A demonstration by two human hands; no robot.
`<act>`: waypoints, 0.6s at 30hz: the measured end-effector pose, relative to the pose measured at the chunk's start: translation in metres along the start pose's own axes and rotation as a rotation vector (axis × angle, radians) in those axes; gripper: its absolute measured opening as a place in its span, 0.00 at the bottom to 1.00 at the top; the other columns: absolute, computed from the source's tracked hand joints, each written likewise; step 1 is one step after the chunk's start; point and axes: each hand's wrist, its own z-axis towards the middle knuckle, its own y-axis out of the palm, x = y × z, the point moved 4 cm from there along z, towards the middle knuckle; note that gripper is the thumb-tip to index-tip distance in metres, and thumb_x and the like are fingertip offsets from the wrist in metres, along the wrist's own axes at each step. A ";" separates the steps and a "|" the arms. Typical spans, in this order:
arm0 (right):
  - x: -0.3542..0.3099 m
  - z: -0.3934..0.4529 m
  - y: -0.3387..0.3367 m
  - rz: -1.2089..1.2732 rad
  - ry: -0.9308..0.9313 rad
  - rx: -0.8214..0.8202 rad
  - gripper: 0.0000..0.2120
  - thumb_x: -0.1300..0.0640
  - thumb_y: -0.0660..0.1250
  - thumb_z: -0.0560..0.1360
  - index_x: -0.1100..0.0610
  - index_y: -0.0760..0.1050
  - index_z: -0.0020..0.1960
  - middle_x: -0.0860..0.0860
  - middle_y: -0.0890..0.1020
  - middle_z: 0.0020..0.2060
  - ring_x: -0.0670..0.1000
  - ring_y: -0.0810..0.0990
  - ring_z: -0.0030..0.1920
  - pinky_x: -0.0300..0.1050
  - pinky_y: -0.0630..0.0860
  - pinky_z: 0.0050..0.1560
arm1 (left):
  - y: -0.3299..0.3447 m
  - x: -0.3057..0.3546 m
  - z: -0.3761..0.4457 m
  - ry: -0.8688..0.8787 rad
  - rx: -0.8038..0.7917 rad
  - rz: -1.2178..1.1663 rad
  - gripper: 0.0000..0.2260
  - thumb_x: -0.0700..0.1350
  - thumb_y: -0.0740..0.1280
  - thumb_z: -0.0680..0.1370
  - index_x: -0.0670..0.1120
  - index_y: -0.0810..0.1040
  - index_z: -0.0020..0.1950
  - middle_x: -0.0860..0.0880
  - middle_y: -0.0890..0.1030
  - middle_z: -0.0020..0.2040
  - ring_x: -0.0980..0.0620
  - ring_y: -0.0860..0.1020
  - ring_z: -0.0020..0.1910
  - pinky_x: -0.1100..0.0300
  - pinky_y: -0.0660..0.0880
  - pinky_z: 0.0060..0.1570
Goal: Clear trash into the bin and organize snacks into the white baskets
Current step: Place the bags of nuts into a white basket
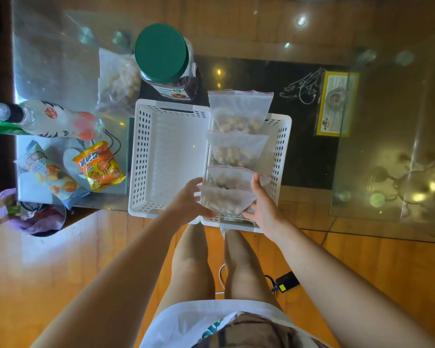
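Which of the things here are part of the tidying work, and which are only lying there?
For the job:
right basket holding four zip bags of snacks
left basket
orange snack packet
green-lidded jar
bin
left hand and right hand, both at the nearest bag

Only lying there:
yellow box
black adapter on the floor

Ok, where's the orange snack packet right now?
In the head view, the orange snack packet lies on the glass table, left of the empty white basket, beside the blue-and-white packets and below the bottle.
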 end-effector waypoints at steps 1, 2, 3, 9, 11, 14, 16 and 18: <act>-0.002 -0.001 -0.001 -0.011 0.002 -0.009 0.34 0.33 0.55 0.69 0.47 0.59 0.71 0.53 0.64 0.73 0.56 0.63 0.72 0.60 0.62 0.69 | 0.000 0.001 0.000 -0.004 -0.003 -0.001 0.42 0.28 0.74 0.64 0.49 0.61 0.73 0.46 0.68 0.69 0.47 0.69 0.64 0.54 0.69 0.57; -0.005 -0.002 -0.001 -0.019 -0.003 -0.011 0.30 0.35 0.55 0.71 0.46 0.61 0.69 0.52 0.65 0.72 0.55 0.64 0.71 0.61 0.61 0.70 | 0.000 0.001 -0.001 -0.004 -0.006 -0.001 0.41 0.29 0.74 0.65 0.48 0.61 0.73 0.46 0.68 0.69 0.46 0.69 0.66 0.54 0.69 0.58; -0.008 -0.004 -0.001 -0.031 -0.011 -0.007 0.25 0.36 0.56 0.72 0.45 0.63 0.66 0.52 0.66 0.72 0.55 0.65 0.71 0.61 0.60 0.71 | 0.000 0.002 -0.001 -0.003 -0.008 0.001 0.41 0.29 0.74 0.66 0.48 0.61 0.73 0.45 0.67 0.70 0.45 0.68 0.68 0.54 0.68 0.59; -0.042 -0.025 -0.002 -0.406 -0.319 0.185 0.30 0.53 0.72 0.70 0.50 0.65 0.68 0.45 0.68 0.63 0.44 0.67 0.62 0.37 0.66 0.58 | -0.020 0.016 -0.006 0.080 0.078 0.036 0.27 0.36 0.69 0.73 0.46 0.66 0.71 0.45 0.70 0.70 0.47 0.72 0.66 0.60 0.72 0.48; -0.062 -0.035 0.006 -0.700 -0.482 0.237 0.25 0.56 0.71 0.70 0.49 0.68 0.65 0.43 0.69 0.59 0.42 0.68 0.59 0.31 0.66 0.52 | -0.041 0.024 -0.010 0.200 0.207 -0.004 0.20 0.36 0.67 0.75 0.46 0.71 0.66 0.46 0.75 0.65 0.50 0.77 0.57 0.64 0.72 0.47; -0.093 -0.047 0.043 -0.972 -0.648 0.212 0.19 0.55 0.70 0.71 0.50 0.72 0.61 0.41 0.74 0.54 0.41 0.72 0.56 0.31 0.68 0.52 | -0.083 0.031 -0.019 0.364 0.481 -0.012 0.15 0.35 0.64 0.76 0.46 0.75 0.62 0.48 0.78 0.60 0.53 0.77 0.53 0.71 0.71 0.46; -0.109 -0.048 0.078 -1.017 -0.667 0.129 0.17 0.55 0.69 0.72 0.50 0.73 0.60 0.43 0.77 0.54 0.42 0.75 0.55 0.34 0.72 0.52 | -0.109 0.028 -0.018 0.359 0.593 -0.012 0.17 0.34 0.63 0.75 0.46 0.74 0.63 0.48 0.77 0.62 0.53 0.76 0.57 0.63 0.73 0.54; -0.122 -0.040 0.119 -1.056 -0.681 0.050 0.15 0.56 0.67 0.74 0.51 0.74 0.60 0.45 0.79 0.55 0.44 0.76 0.55 0.40 0.74 0.55 | -0.129 0.021 -0.010 0.296 0.587 -0.019 0.20 0.34 0.63 0.75 0.45 0.71 0.66 0.47 0.75 0.65 0.50 0.74 0.62 0.55 0.72 0.62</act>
